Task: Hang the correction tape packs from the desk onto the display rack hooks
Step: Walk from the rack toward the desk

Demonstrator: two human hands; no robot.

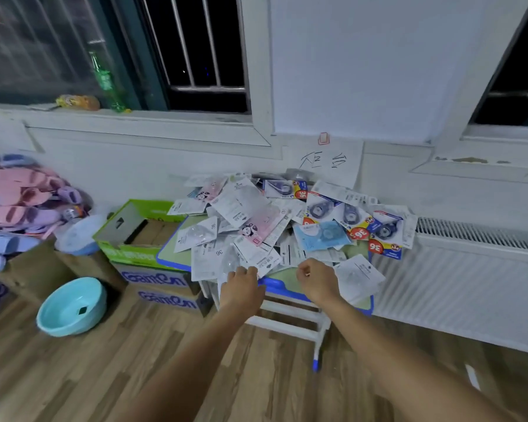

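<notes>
Two bare hands reach out over the near edge of a small desk (pixel 171 254) with a green top and blue rim. Correction tape packs (pixel 275 220) lie heaped over most of it, some white, some pink, some blue with red price stickers.

From the head camera, the left hand (pixel 241 284) has its fingers curled down onto the white packs at the front of the heap; whether it pinches one I cannot tell. The right hand (pixel 316 283) hovers just beside it with fingers loosely curled, holding nothing that shows.

Left of the desk stand stacked cardboard boxes (pixel 153 278), and a light blue basin (pixel 72 306) sits on the wood floor. A white radiator (pixel 470 284) runs along the wall to the right.
</notes>
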